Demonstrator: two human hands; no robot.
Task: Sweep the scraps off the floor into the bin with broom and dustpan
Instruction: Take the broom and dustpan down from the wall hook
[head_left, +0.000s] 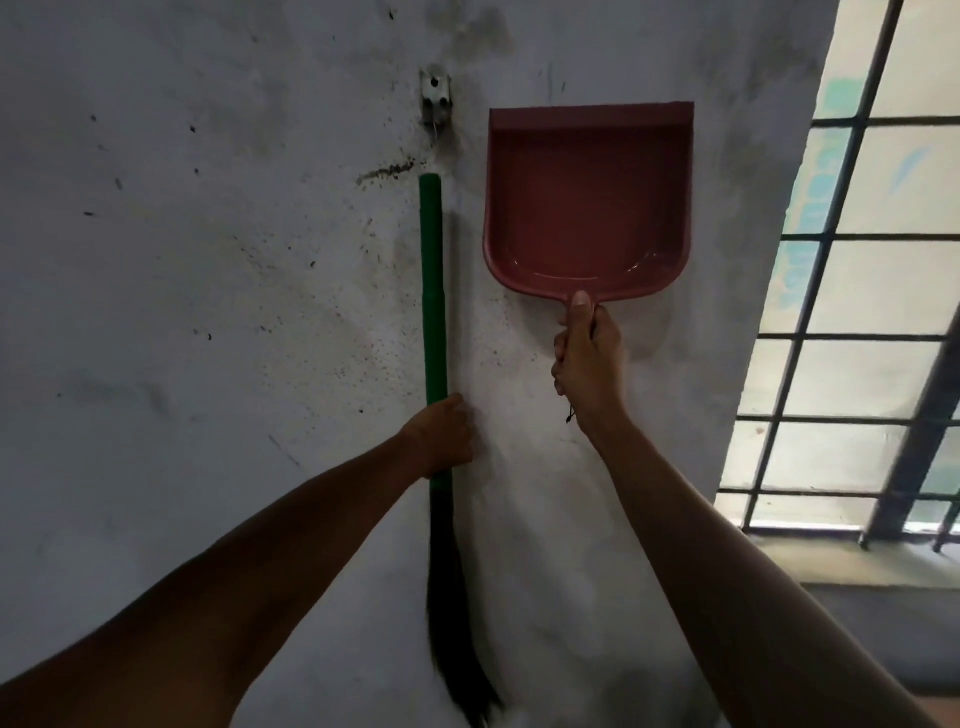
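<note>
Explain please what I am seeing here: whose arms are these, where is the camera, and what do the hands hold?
There is one picture, from a camera worn on a person's head, looking at a stained white wall. The two bare arms are that person's own. The left hand wraps its fingers around the green handle of a broom, with dark bristles hanging below. The right hand grips the handle of a red dustpan, held upright against the wall. A small metal bracket sits above the broom. A barred window is on the right.
</note>
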